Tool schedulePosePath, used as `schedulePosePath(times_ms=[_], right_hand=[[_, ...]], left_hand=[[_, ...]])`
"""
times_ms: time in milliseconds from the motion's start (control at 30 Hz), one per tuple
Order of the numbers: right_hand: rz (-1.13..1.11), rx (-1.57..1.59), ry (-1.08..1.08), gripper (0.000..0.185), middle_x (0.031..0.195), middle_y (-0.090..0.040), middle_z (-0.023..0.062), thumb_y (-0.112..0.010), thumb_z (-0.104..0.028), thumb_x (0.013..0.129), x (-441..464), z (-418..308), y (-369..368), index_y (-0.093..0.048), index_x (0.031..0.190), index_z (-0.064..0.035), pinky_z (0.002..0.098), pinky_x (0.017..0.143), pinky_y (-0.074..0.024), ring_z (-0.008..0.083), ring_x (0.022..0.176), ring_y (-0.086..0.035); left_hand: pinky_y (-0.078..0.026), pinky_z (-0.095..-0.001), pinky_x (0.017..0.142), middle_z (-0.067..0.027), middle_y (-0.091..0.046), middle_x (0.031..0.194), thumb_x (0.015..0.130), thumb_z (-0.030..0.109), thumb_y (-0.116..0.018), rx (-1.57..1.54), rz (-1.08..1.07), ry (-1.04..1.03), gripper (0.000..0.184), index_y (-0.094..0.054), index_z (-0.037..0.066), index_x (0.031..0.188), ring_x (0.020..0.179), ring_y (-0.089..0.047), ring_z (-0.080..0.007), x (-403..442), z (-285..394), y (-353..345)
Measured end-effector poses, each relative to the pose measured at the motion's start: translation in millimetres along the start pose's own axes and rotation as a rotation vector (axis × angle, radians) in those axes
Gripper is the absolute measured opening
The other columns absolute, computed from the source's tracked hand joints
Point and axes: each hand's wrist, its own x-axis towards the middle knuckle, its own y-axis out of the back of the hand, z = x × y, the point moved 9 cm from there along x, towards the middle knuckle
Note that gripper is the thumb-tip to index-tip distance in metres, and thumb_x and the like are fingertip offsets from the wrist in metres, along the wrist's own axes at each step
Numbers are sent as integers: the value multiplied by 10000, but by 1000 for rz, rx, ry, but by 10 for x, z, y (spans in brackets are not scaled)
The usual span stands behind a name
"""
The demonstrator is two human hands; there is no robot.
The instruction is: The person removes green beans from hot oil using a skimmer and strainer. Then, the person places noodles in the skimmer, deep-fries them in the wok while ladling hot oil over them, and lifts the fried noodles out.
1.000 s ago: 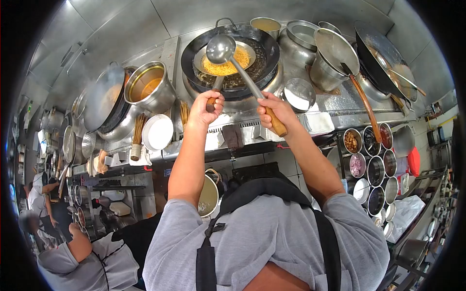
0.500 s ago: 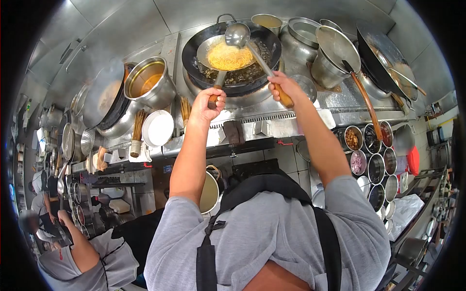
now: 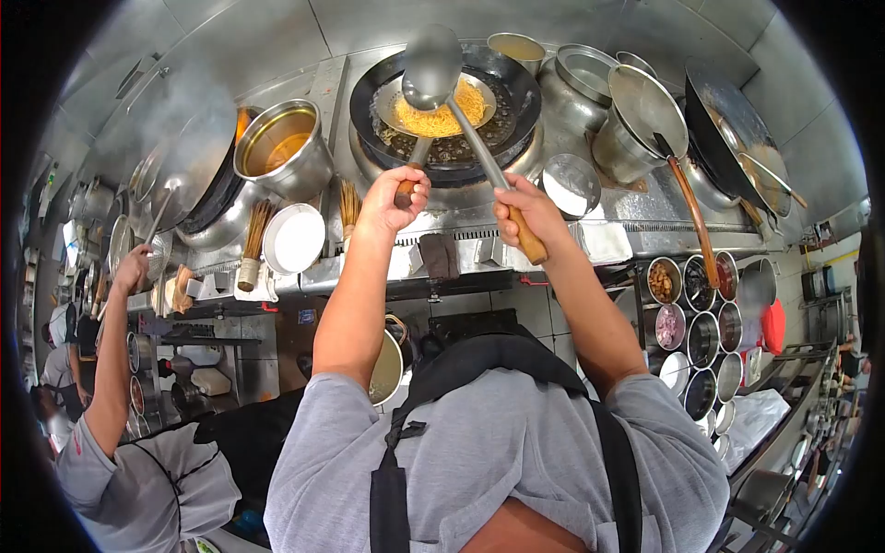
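Note:
My left hand (image 3: 396, 198) is closed round the wooden handle of a wide, shallow metal strainer (image 3: 388, 109), which sits inside a large black wok (image 3: 362, 85). Golden noodles (image 3: 444, 120) lie in the strainer, above dark bubbling liquid in the wok. In my right hand (image 3: 533, 217) is the wooden handle of a long metal ladle (image 3: 431, 74). The ladle's round bowl is raised over the noodles and hides part of them and of the wok's far side.
Left of the wok stands a metal pot of orange-brown liquid (image 3: 282, 152). Bamboo brushes (image 3: 255, 241) and a white bowl (image 3: 294, 239) line the counter's front. Ingredient tins (image 3: 703, 339) stand at right. A co-worker's hand (image 3: 132, 270) holds a utensil at a steaming wok on the left.
My right hand has moved down and slightly left, and the ladle's bowl has come up nearer the camera. My left hand stays on the strainer. The co-worker's arm has risen to the left wok.

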Motion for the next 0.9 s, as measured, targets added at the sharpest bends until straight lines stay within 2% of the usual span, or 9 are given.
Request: schedulePosePath(times_ms=[100, 233, 333, 433, 467, 567, 700, 900], right_hand=[[-137, 368, -110, 224, 699, -514, 31, -536, -144, 958, 34, 223, 36, -426, 1153, -151, 232, 355, -338, 91, 441, -447], [-123, 414, -120, 171, 706, -517, 35, -533, -157, 966, 176, 262, 265, -420, 1093, -174, 228, 356, -333, 92, 444, -443], [-59, 306, -80, 209, 708, -516, 36, -542, -162, 962, 336, 113, 418, -399, 1114, -172, 232, 357, -331, 89, 450, -440], [50, 39, 7, 309, 707, -512, 32, -559, -160, 950, 548, -155, 568, -382, 1203, -159, 239, 355, -331, 86, 452, -438], [71, -40, 29, 424, 714, -514, 39, -582, -166, 931, 621, -242, 606, -362, 1292, -132, 245, 365, -348, 94, 458, -451], [142, -551, 104, 550, 718, -517, 42, -605, -163, 902, 706, -582, 551, -326, 1372, -100, 291, 412, -399, 116, 480, -475], [279, -950, 284, 550, 719, -527, 46, -613, -166, 883, 562, -678, 451, -341, 1354, -87, 298, 408, -402, 120, 486, -493], [13, -72, 43, 477, 699, -521, 26, -594, -149, 907, 194, -151, 214, -365, 1322, -103, 253, 382, -383, 103, 467, -490]], left_hand=[[-418, -221, 445, -71, -541, 711, 768, -20, -580, -19, 11, 1, 89, -512, 18, 811, 555, -508, -132, -14, 13, -1], [-416, -197, 437, -91, -537, 795, 786, -22, -580, -59, -68, -9, 146, -493, -31, 902, 588, -514, -121, 13, 1, 10], [-404, -224, 448, -72, -536, 718, 761, -18, -584, -53, -64, -10, 89, -515, 3, 812, 567, -504, -132, 12, -19, 22], [-398, -221, 450, -74, -535, 725, 763, -10, -585, -25, -96, -5, 95, -511, -3, 821, 570, -500, -131, 20, -26, 18], [-403, -217, 444, -78, -530, 753, 769, -12, -582, -24, -101, 2, 124, -500, -12, 862, 579, -503, -129, 28, -29, 27], [-411, -207, 431, -86, -520, 807, 783, -16, -575, -19, -116, 14, 195, -476, -32, 950, 596, -509, -126, 47, -28, 44], [-412, -204, 431, -82, -520, 798, 787, -9, -578, 5, -97, 13, 204, -481, -39, 964, 596, -508, -122, 22, -31, 53], [-404, -189, 426, -76, -527, 777, 807, 22, -606, 44, -25, -21, 156, -521, -36, 925, 590, -509, -111, 7, -2, 68]])
